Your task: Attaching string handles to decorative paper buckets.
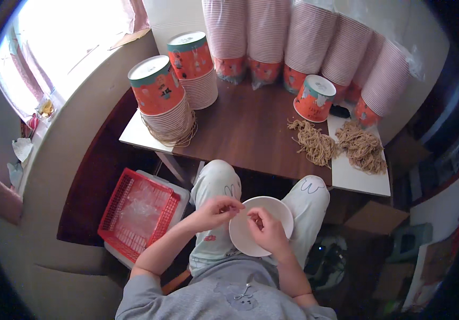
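Observation:
A round white paper bucket [241, 236] rests between my thighs with its wide mouth facing up. At its left rim my left hand [220, 211] is closed, thumb and fingertips pinched together. My right hand [267, 230] is over the bucket's opening with its fingers curled in, hiding part of the inside. The two hands are a short way apart. Whatever is between the fingers of either hand is too small or hidden to make out.
On the brown table [240, 128] stand two upturned stacks of orange paper buckets [160, 93], several tall wrapped stacks [267, 37] and a single orange bucket [313, 101]. Tan string heaps [315, 143] lie at its right. A red plastic basket [113, 226] sits lower left.

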Tool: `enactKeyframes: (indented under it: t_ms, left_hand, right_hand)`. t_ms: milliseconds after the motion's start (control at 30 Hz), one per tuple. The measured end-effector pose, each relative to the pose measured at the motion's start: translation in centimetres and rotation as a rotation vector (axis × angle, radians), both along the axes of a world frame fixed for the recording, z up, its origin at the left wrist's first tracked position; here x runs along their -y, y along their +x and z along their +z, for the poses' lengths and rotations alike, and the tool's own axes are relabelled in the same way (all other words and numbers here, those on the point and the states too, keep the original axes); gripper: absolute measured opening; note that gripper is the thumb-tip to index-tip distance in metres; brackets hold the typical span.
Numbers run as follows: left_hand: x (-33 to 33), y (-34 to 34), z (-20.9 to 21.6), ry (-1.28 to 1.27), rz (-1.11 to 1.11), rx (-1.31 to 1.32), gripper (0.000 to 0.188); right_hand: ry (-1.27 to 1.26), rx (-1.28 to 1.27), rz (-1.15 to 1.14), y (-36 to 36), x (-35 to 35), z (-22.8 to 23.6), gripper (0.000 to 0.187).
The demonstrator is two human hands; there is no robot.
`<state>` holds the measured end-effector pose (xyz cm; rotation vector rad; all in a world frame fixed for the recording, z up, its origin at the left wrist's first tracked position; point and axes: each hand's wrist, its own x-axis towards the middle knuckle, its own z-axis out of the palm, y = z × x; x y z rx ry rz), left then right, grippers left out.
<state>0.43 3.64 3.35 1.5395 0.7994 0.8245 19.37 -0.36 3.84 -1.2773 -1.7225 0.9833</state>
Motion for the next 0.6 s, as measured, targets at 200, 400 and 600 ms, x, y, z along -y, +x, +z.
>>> enactKeyframes:
  t_ms: [200, 400, 600]
  left_hand:
    - [0.1, 1.0, 0.0, 0.177, -0.104, -0.368, 0.021]
    - [-0.2, 0.3, 0.5, -0.219, -0.129, -0.164, 0.015]
    - [-0.4, -0.3, 0.6, -0.319, -0.152, -0.112, 0.015]
  right_hand:
    - [0.134, -0.14, 0.112, 1.2, -1.2, -0.6, 0.013]
    - [0.389, 0.187, 0.022, 0.8, -1.1, -0.2, 0.018]
    - [0.463, 0.382, 0.032, -0.1, -0.9, -2.7, 0.014]
